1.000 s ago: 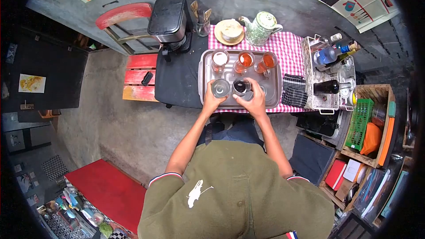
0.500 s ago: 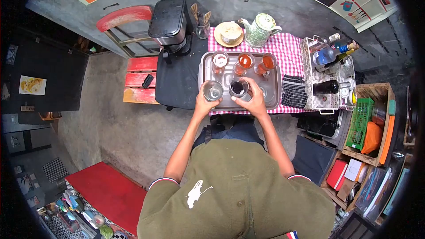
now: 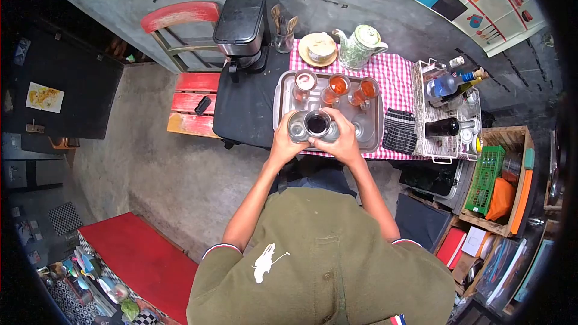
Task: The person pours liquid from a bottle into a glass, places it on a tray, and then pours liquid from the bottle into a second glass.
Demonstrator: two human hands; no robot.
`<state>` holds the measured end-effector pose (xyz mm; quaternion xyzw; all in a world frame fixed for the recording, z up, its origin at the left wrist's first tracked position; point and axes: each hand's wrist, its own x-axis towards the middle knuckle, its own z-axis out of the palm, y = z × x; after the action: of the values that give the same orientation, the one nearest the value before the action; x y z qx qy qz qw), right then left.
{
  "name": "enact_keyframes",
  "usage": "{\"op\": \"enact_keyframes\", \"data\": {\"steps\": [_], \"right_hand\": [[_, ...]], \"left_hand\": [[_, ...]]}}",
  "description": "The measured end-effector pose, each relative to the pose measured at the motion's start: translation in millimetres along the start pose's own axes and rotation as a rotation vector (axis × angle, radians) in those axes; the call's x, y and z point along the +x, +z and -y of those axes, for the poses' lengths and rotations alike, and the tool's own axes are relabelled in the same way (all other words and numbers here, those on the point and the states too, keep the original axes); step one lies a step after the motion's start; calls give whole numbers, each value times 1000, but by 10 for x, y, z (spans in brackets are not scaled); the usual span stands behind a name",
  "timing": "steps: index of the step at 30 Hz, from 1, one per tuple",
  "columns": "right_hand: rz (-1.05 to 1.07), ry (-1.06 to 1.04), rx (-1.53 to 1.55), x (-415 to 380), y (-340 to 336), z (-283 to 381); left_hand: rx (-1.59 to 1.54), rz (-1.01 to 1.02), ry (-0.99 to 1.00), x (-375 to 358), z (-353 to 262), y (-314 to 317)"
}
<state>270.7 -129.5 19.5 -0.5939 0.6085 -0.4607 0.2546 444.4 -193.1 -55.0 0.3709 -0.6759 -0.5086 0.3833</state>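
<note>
**2 glasses held together over the tray's near edge**

Head view: A metal tray (image 3: 374,121) lies on a worktop (image 3: 394,69) covered with a red checked cloth. Along the tray's far side stand 3 filled glasses: 1 with a pale, milky drink (image 3: 304,81), and 2 with amber tea (image 3: 338,86) (image 3: 367,89). Beyond the tray sit a patterned teapot (image 3: 360,45), a small plate with a lidded dish (image 3: 318,48) and a jar of spoons (image 3: 283,39). To the left a black coffee machine (image 3: 242,24) stands on a dark cloth. A folded dark towel (image 3: 397,126) lies just right of the tray, and next to it a wicker basket (image 3: 421,138) holds bottles. A red chair (image 3: 180,15) stands at the wall on the left.

The left hand (image 3: 282,141) is wrapped around a clear, empty-looking glass (image 3: 297,126), its grip closed on the glass's side. The right hand (image 3: 343,138) is closed around a glass of dark liquid (image 3: 317,124), fingers curled over its far side. The 2 glasses touch side by side over the near left part of the tray, between both hands. Whether they rest on the tray or are lifted cannot be told.
</note>
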Motion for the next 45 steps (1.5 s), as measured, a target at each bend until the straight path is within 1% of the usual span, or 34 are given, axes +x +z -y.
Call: {"op": "enact_keyframes", "data": {"steps": [4, 7, 10, 16, 19, 28, 34, 37, 43, 45], "right_hand": [[-18, -9, -41, -51, 19, -22], [-22, -15, -43, -77, 40, -25], [-36, -61, -78, -103, 53, -37], [-50, -85, -92, -139, 87, -43], [-54, -93, -122, -146, 97, -39], [-59, -127, -181, -173, 96, -7], [-61, -149, -197, -176, 107, 25], [-59, -147, -189, -184, 114, 31], [-63, -69, -134, -198, 136, 81], [-69, -83, -144, -198, 149, 69]], "left_hand": [[-31, -9, 3, -24, -93, 17], [4, -12, 16, -37, -164, 23], [1, -15, 15, -36, -182, 33], [65, -59, 100, -47, -109, 86], [53, -45, 67, -73, -99, 95], [57, -44, 106, -98, -111, 127], [37, -40, 97, -111, -107, 127], [40, -39, 106, -127, -107, 115], [33, -45, 118, -160, -188, 77], [52, -53, 126, -162, -175, 77]]}}
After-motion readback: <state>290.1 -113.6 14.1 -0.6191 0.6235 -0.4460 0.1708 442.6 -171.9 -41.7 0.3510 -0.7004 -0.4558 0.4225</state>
